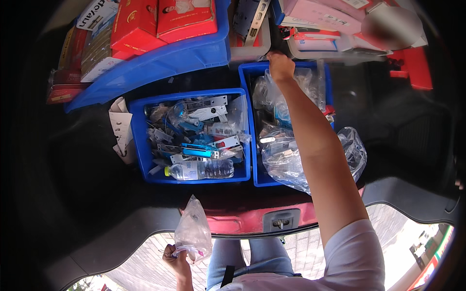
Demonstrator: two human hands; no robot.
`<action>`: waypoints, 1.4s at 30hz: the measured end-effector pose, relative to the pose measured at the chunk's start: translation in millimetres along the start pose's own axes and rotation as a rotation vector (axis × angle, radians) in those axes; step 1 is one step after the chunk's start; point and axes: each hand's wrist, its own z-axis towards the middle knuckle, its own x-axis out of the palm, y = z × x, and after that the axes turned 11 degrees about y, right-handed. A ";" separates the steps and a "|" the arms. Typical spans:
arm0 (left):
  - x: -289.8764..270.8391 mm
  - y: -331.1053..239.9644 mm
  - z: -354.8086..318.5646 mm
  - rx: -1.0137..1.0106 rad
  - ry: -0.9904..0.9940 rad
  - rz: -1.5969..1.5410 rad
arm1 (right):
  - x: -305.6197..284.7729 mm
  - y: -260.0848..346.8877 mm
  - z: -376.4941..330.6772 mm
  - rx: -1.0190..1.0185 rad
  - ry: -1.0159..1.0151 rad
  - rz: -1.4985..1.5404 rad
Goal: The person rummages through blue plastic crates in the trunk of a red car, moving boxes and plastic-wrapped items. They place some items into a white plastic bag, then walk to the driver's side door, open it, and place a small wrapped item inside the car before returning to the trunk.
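Note:
My left hand [177, 260], low in the view before the car's rear sill, is closed on the gathered end of a clear plastic bag [192, 230]. My right arm stretches over the right blue bin [257, 172] to its far rim. There my right hand [281, 67] is closed beside a translucent container [245, 54]; what its fingers grip is hidden. Clear plastic bags [286, 165] fill much of the right bin and bulge over its near edge. In the left blue bin [138, 140] lie several metal lock plates [208, 114], blue-filmed pieces and a water bottle [201, 170].
A larger blue crate [160, 72] with red boxes [187, 22] stands at the far left. More boxes [320, 17] sit in a translucent container at the far right. Torn cardboard [121, 127] leans by the left bin. The red sill with its latch [280, 223] runs in front.

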 end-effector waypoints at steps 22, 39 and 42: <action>14.9 -8.3 33.1 -0.061 0.039 -0.073 | 14.6 -13.8 -20.3 0.057 -0.250 0.419; -8.7 -26.9 -14.3 -0.040 0.056 -0.146 | -94.7 0.0 -255.0 -0.261 -0.008 0.157; -14.9 -20.4 -21.4 -0.034 0.076 -0.162 | -54.5 8.3 -216.0 -0.246 -0.051 0.135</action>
